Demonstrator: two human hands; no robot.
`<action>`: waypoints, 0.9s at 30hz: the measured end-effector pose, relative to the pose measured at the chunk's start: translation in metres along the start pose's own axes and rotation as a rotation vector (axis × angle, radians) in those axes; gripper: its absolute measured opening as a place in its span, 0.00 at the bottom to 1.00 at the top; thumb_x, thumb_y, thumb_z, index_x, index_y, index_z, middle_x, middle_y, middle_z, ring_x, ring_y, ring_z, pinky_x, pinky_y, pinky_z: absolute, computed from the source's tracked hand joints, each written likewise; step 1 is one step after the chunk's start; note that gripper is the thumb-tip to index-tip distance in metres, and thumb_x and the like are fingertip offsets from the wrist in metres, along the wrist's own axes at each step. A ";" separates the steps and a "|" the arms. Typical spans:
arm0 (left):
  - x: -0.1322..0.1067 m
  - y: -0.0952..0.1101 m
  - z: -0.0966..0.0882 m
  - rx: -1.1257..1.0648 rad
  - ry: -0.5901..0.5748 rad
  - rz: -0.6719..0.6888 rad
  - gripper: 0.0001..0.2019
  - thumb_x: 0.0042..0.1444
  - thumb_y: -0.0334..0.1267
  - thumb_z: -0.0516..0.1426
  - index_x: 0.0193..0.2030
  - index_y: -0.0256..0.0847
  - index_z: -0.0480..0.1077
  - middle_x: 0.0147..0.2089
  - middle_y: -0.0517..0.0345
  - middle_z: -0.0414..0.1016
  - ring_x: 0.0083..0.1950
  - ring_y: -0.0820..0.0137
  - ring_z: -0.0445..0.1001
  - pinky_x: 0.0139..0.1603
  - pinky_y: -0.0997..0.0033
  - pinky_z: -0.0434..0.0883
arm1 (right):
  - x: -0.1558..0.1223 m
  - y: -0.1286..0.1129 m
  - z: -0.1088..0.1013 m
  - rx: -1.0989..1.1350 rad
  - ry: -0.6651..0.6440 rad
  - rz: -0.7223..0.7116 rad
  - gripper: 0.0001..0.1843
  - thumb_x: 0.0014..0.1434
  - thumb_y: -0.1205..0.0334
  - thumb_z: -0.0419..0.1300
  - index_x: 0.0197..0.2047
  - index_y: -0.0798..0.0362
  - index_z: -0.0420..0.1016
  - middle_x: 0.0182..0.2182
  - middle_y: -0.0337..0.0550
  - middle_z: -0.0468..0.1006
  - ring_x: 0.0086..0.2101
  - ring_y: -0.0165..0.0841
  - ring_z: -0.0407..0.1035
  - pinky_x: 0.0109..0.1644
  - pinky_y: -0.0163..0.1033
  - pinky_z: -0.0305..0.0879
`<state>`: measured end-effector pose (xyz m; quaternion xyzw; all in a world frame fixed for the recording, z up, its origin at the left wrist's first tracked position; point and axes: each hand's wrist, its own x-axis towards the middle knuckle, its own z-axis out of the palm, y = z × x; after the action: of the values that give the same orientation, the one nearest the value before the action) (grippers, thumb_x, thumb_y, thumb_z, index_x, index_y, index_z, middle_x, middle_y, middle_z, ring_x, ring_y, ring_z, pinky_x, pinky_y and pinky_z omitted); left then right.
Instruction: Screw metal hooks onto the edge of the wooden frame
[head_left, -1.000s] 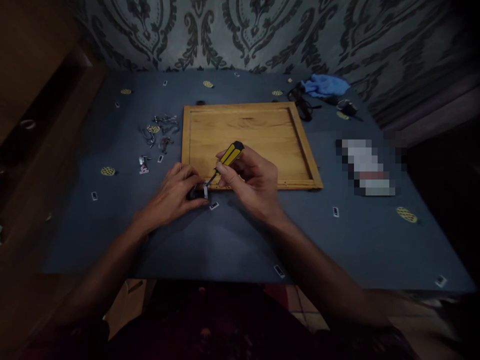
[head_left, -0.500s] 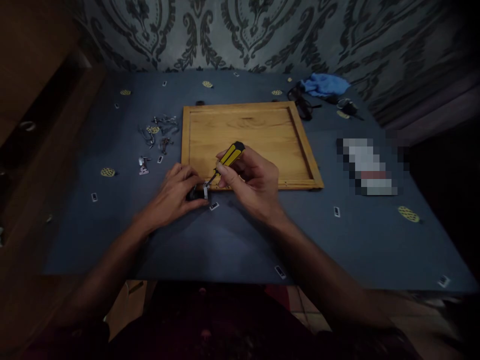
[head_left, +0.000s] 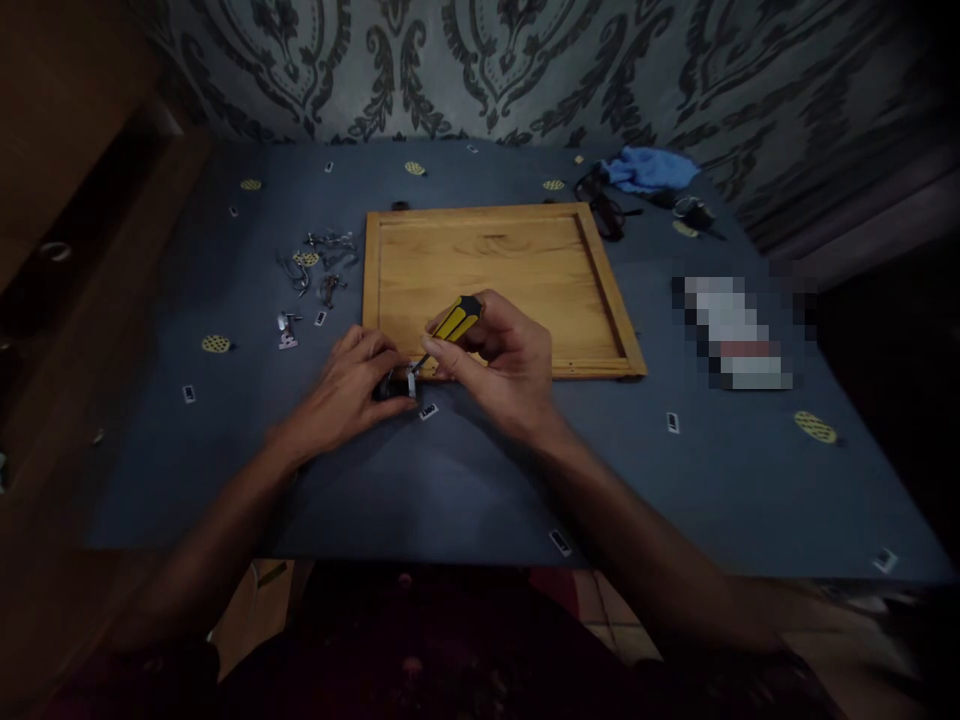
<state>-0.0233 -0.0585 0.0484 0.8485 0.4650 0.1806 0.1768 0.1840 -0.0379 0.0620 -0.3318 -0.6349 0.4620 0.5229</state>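
Observation:
My left hand (head_left: 341, 385) is closed at the near left corner of a shallow wooden tray-like frame (head_left: 480, 212). Between its thumb and fingers sits a black caster wheel (head_left: 395, 386) with a shiny metal bracket, partly hidden by the fingers. A yellow and black screwdriver (head_left: 456, 322) is gripped in my right hand (head_left: 510, 365). Its shaft slants down to the left, and the tip meets the bracket or lies right beside it; whether it sits in a screw is too small to tell.
Several loose metal hooks (head_left: 330, 245) lie left of the frame, with small metal hardware (head_left: 286, 330) nearer me. At the back right are dark glasses (head_left: 611, 215), a blue cloth (head_left: 651, 170) and keys (head_left: 694, 212). A pixelated object (head_left: 739, 335) lies on the right.
My right hand and the screwdriver have shifted slightly left and down, and the handle leans lower. The left hand, the caster wheel and the frame have stayed in place.

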 end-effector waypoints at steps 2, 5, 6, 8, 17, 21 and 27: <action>0.000 0.000 0.000 0.007 -0.010 -0.010 0.20 0.64 0.52 0.64 0.56 0.43 0.76 0.53 0.51 0.74 0.53 0.57 0.67 0.56 0.56 0.69 | 0.002 -0.003 0.000 0.027 -0.016 0.036 0.19 0.59 0.48 0.74 0.36 0.49 0.70 0.29 0.33 0.74 0.27 0.28 0.70 0.30 0.35 0.72; 0.000 0.000 0.001 0.025 -0.019 -0.020 0.20 0.65 0.52 0.64 0.56 0.42 0.76 0.53 0.50 0.74 0.53 0.57 0.67 0.55 0.55 0.69 | 0.009 -0.009 -0.002 0.046 -0.083 0.026 0.19 0.58 0.47 0.74 0.41 0.47 0.72 0.32 0.35 0.76 0.29 0.29 0.71 0.32 0.37 0.73; 0.000 0.000 0.001 0.028 -0.017 -0.020 0.20 0.65 0.51 0.64 0.56 0.42 0.76 0.53 0.50 0.74 0.53 0.57 0.67 0.55 0.55 0.69 | 0.011 -0.011 -0.003 0.034 -0.122 0.017 0.19 0.59 0.47 0.73 0.42 0.47 0.73 0.33 0.35 0.75 0.29 0.30 0.71 0.32 0.37 0.73; 0.000 0.001 0.001 0.030 -0.013 -0.018 0.19 0.65 0.50 0.64 0.56 0.41 0.76 0.53 0.49 0.74 0.54 0.57 0.67 0.56 0.54 0.69 | 0.017 -0.014 -0.006 0.004 -0.212 0.003 0.17 0.62 0.46 0.71 0.39 0.49 0.73 0.31 0.35 0.73 0.29 0.29 0.71 0.33 0.37 0.73; -0.001 0.003 -0.001 0.011 -0.019 -0.014 0.17 0.65 0.50 0.63 0.55 0.42 0.77 0.56 0.49 0.73 0.55 0.56 0.67 0.60 0.52 0.70 | 0.036 -0.010 0.001 -0.005 -0.319 0.017 0.21 0.60 0.47 0.72 0.32 0.49 0.67 0.25 0.32 0.67 0.25 0.27 0.63 0.26 0.34 0.61; 0.000 0.004 -0.001 0.005 -0.020 -0.024 0.18 0.65 0.49 0.64 0.56 0.42 0.76 0.59 0.49 0.73 0.57 0.54 0.68 0.62 0.49 0.70 | 0.044 -0.009 0.003 -0.007 -0.349 -0.002 0.18 0.61 0.55 0.71 0.32 0.48 0.64 0.26 0.32 0.65 0.27 0.28 0.62 0.26 0.33 0.61; 0.001 0.003 -0.001 0.002 -0.026 -0.029 0.17 0.65 0.51 0.63 0.53 0.43 0.77 0.58 0.48 0.75 0.57 0.53 0.69 0.63 0.45 0.70 | 0.055 -0.016 -0.005 -0.031 -0.579 -0.010 0.10 0.66 0.60 0.62 0.33 0.49 0.68 0.28 0.35 0.69 0.28 0.29 0.66 0.29 0.36 0.66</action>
<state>-0.0210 -0.0595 0.0507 0.8441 0.4752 0.1665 0.1843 0.1775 0.0074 0.0964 -0.1910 -0.7662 0.5254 0.3170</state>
